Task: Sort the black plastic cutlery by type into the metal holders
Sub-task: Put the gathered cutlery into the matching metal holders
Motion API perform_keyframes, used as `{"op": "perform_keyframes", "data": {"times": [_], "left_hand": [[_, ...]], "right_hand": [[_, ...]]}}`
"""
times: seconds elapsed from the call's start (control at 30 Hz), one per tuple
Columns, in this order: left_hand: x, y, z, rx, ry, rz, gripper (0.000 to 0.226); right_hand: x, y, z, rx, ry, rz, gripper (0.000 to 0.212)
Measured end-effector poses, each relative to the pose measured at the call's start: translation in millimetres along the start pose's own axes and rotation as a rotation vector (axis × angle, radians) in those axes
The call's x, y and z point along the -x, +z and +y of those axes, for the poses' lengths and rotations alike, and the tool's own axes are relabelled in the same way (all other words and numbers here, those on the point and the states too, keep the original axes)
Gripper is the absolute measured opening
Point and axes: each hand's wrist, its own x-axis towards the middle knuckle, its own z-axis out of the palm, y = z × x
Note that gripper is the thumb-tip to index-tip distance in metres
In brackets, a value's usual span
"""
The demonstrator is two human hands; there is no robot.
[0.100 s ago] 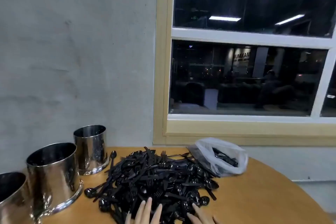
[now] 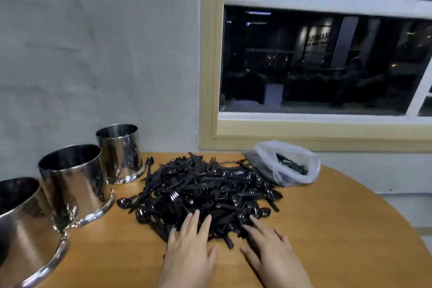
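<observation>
A big heap of black plastic cutlery (image 2: 205, 192), forks, spoons and knives mixed, lies in the middle of the round wooden table (image 2: 339, 229). Three shiny metal holders stand in a row on the left: the far one (image 2: 120, 152), the middle one (image 2: 73, 182) and the near one (image 2: 25, 234). My left hand (image 2: 189, 245) lies flat with straight fingers on the near edge of the heap. My right hand (image 2: 271, 248) lies beside it, its fingers stretched out onto the cutlery. Neither hand holds a piece.
A clear plastic bag (image 2: 287, 166) with more black cutlery lies at the back right of the table. A grey wall stands behind the holders, and a window with a tan frame (image 2: 208, 77) is to the right. The table's curved edge runs along the right.
The view has dipped downward, so more of the table and both hands now show. Both hands rest on the near edge of the heap as before.
</observation>
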Motion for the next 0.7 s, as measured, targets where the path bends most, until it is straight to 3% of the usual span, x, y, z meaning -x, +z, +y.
{"op": "perform_keyframes", "data": {"times": [0.03, 0.13, 0.7], "left_hand": [[5.8, -4.7, -1.2, 0.006, -0.026, -0.055, 0.068], [7.3, -0.2, -12.7, 0.064, -0.021, 0.054, 0.063], [8.1, 7.5, -13.1, 0.012, 0.032, 0.208, 0.062]], "right_hand": [[2.1, 0.7, 4.6, 0.030, 0.007, 0.037, 0.058], [9.8, 16.8, 8.2, 0.012, -0.041, 0.093, 0.049], [-17.9, 11.8, 23.7, -0.139, -0.077, 0.284, 0.023]]}}
